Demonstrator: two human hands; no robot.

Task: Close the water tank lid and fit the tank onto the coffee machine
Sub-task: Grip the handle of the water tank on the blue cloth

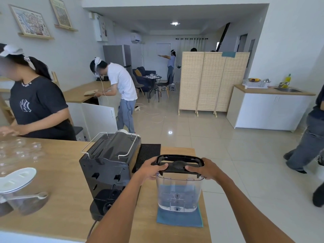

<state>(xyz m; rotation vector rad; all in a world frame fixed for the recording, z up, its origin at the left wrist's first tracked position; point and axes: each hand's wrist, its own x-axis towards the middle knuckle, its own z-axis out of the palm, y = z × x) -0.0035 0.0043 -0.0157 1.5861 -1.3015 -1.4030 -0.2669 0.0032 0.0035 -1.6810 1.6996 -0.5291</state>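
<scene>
Glassware (19,151) sits blurred at the far left of the wooden surface (57,174), and below it a clear jug with a white lid (16,179) is cut off by the frame edge. Next along, the black coffee machine (109,171) stands with its back toward the camera, a black mat (149,155) just beyond it. Now the left hand (151,170) — fingers wrapped over the left end of the black lid (178,163), thumb on top. The clear water tank (180,192) stands upright on a blue cloth (180,219), just right of the machine and apart from it, a little water showing low inside. The right hand (204,170) clasps the lid's right end the same way. Whether the lid is fully seated, hard to tell. Beyond the surface, pale floor tiles (210,130), a folding wicker screen (213,81), a white sink cabinet (270,109) at the right. A person in a black shirt (38,106) stands at the left, face blurred.
</scene>
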